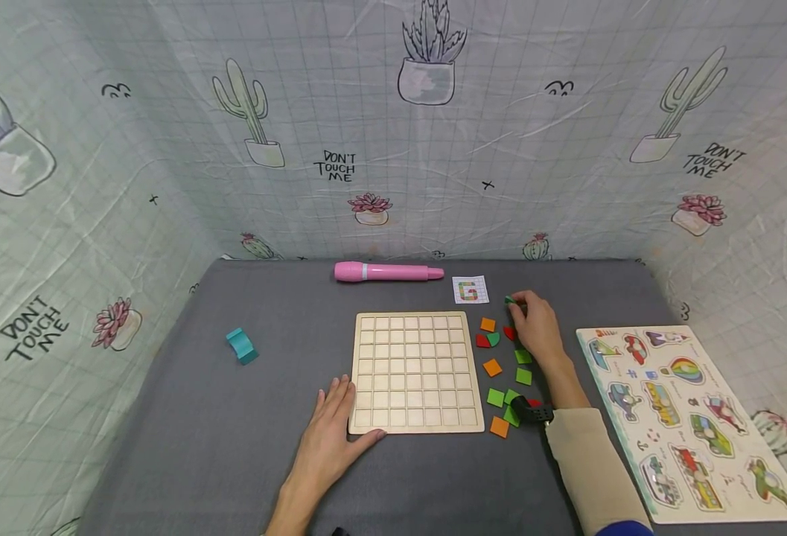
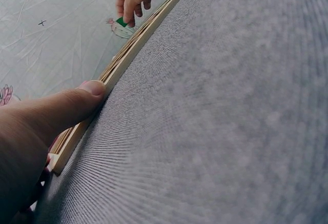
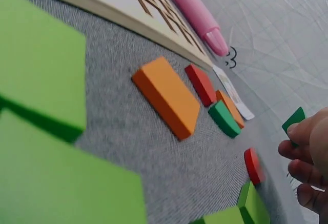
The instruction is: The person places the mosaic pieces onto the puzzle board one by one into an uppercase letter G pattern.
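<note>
A square wooden grid board lies on the grey table. My left hand rests at its lower left corner, fingers straight along the left edge and thumb on the near edge. In the left wrist view the thumb touches the board's rim. My right hand pinches a small dark green piece between thumb and fingertips, beyond the loose pieces at the board's right. Below it lie a red piece with a curved side and several light green squares.
A small pattern card and a pink marker-shaped object lie behind the board. Orange squares are scattered to its right. A picture puzzle board takes up the right side. A teal curved block sits at left.
</note>
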Demonstrator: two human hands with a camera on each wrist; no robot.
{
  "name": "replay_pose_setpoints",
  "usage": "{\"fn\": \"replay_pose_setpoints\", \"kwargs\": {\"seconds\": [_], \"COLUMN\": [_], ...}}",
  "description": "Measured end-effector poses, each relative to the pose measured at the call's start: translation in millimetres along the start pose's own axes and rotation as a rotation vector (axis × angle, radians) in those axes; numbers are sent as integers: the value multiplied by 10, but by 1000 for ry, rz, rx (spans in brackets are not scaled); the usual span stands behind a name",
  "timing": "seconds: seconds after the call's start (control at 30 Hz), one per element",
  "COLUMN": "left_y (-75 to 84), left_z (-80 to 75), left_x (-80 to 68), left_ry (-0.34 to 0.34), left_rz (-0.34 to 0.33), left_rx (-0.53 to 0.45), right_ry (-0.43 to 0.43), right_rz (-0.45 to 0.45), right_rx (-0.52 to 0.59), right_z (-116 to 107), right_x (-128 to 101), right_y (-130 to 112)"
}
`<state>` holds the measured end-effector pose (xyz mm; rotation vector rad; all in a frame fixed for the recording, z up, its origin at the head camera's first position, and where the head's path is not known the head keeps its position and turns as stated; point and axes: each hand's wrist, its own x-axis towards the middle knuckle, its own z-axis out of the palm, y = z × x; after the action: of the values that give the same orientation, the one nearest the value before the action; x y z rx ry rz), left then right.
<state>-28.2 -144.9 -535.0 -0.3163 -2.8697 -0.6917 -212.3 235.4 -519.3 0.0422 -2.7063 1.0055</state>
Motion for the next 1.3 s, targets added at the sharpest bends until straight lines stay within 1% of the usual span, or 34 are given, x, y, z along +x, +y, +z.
{"fn": "replay_pose_setpoints", "kwargs": {"seconds": [0.2, 0.5, 0.67, 0.77, 1.07, 1.3], "left_y": [-5, -4, -5, -6, -4, -5], "left_z": [4, 1, 3, 4, -1, 6], "left_x": [4, 4, 3, 1, -5, -5], "left_ry": [-12, -6, -9, -11, -23, -17], "left_rz": [-6, -1, -3, -3, -12, -13], "left_rx": [-1, -7, -11, -8, -12, -12], "right_ry": [19, 35, 47, 38, 11, -24], "right_rz": [-42, -51, -101, -118, -111, -81], "right_rx": [35, 46, 56, 57, 96, 199], "right_z": [-7, 2, 27, 49, 101, 169], "right_x": [-16, -31, -49, -57, -89, -98], "right_y": [-69, -199, -264, -302, -441, -560]}}
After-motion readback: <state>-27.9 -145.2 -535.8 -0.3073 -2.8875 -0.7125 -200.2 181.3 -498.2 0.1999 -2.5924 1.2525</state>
